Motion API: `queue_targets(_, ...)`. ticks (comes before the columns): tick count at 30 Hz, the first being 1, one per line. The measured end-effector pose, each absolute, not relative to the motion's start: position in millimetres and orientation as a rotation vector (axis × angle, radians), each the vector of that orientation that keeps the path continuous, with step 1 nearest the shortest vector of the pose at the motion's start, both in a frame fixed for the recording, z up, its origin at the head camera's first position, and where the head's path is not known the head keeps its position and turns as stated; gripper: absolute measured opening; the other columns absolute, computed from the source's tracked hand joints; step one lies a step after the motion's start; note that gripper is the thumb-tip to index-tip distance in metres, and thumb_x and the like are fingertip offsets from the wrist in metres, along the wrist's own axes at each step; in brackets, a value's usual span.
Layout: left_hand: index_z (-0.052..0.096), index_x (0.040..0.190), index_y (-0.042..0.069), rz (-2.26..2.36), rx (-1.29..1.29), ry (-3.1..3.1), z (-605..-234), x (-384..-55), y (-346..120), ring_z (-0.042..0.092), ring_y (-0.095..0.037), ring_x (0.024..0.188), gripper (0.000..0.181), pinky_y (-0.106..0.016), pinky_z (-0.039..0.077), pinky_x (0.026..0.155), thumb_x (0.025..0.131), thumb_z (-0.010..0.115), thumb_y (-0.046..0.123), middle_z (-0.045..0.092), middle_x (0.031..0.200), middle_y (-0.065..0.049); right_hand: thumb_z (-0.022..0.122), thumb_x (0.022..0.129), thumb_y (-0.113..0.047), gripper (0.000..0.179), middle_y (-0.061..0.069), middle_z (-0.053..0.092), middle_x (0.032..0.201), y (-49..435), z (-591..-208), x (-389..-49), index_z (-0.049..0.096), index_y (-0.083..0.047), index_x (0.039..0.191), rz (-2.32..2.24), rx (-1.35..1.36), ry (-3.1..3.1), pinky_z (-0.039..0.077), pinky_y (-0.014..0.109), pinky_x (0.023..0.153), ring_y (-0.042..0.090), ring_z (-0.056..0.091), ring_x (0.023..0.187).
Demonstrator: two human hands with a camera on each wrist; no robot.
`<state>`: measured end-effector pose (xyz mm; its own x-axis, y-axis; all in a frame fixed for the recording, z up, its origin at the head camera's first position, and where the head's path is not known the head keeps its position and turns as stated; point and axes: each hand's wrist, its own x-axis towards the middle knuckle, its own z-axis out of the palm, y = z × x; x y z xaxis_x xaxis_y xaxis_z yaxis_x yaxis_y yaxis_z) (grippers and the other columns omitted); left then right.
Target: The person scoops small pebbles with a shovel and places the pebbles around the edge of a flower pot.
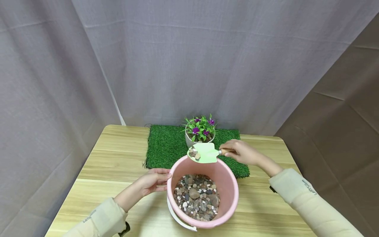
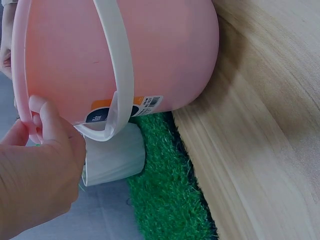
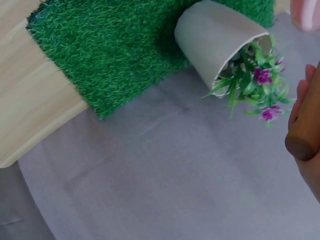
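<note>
In the head view, my right hand [image 1: 241, 152] grips the wooden handle [image 1: 227, 151] of a light green trowel [image 1: 208, 152]. Several small pebbles [image 1: 194, 153] lie near the blade's tip. The blade is over the far rim of a pink bucket [image 1: 232, 197], in front of the flower pot. Gray, brown and white pebbles [image 1: 196, 197] cover the bucket's bottom. My left hand [image 1: 152, 182] pinches the bucket's left rim between thumb and fingers, as the left wrist view of that hand [image 2: 45, 160] confirms. The right wrist view shows the handle's end [image 3: 301, 145] in the right hand.
A white pot [image 1: 189, 142] with purple flowers and green leaves stands on an artificial grass mat [image 1: 163, 148] behind the bucket. The bucket's white handle [image 1: 177, 219] hangs down on its left. Beneath is a wooden table [image 1: 118, 158], with a gray curtain [image 1: 189, 65] behind.
</note>
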<state>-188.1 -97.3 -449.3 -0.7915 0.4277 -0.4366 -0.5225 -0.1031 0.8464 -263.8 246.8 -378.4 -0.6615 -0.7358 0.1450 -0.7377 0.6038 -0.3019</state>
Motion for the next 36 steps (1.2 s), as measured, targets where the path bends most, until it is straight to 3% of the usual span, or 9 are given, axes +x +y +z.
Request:
queue_targets(15, 0.039, 0.132, -0.014, 1.948, -0.087, 1.537, -449, -188, -98, 0.066, -0.005, 0.078, 0.049, -0.022, 0.06, 0.076, 0.091, 0.056, 0.006, 0.068, 0.083, 0.005, 0.062, 0.086, 0.0, 0.021, 0.012, 0.07, 0.089, 262, -386, -283, 0.065, 0.008, 0.106, 0.643, 1.029, -2.939, 0.06, 0.033, 0.07, 0.014, 0.063, 0.076)
queue_targets(25, 0.038, 0.132, -0.015, 1.944, -0.093, 1.537, -452, -188, -97, 0.065, -0.006, 0.078, 0.05, -0.021, 0.06, 0.076, 0.09, 0.056, 0.006, 0.067, 0.083, 0.004, 0.062, 0.088, -0.002, 0.015, 0.001, 0.062, 0.074, 265, -404, -293, 0.067, 0.003, 0.1, 0.695, 0.963, -2.99, 0.047, 0.02, 0.056, 0.004, 0.047, 0.061)
queue_targets(31, 0.041, 0.131, -0.014, 1.948, -0.093, 1.542, -452, -188, -98, 0.066, -0.007, 0.078, 0.048, -0.021, 0.06, 0.076, 0.09, 0.057, 0.006, 0.068, 0.083, 0.004, 0.062, 0.087, -0.002, 0.018, 0.002, 0.064, 0.076, 259, -417, -293, 0.067, 0.004, 0.103, 0.695, 0.956, -3.013, 0.047, 0.02, 0.058, 0.003, 0.047, 0.062)
queue_targets(36, 0.042, 0.13, -0.013, 1.952, -0.098, 1.544, -454, -189, -99, 0.066, -0.007, 0.078, 0.047, -0.022, 0.061, 0.076, 0.09, 0.057, 0.006, 0.069, 0.084, 0.003, 0.061, 0.088, -0.003, 0.009, 0.0, 0.057, 0.069, 253, -425, -295, 0.066, 0.001, 0.094, 0.699, 0.962, -3.029, 0.041, 0.019, 0.056, 0.004, 0.04, 0.057)
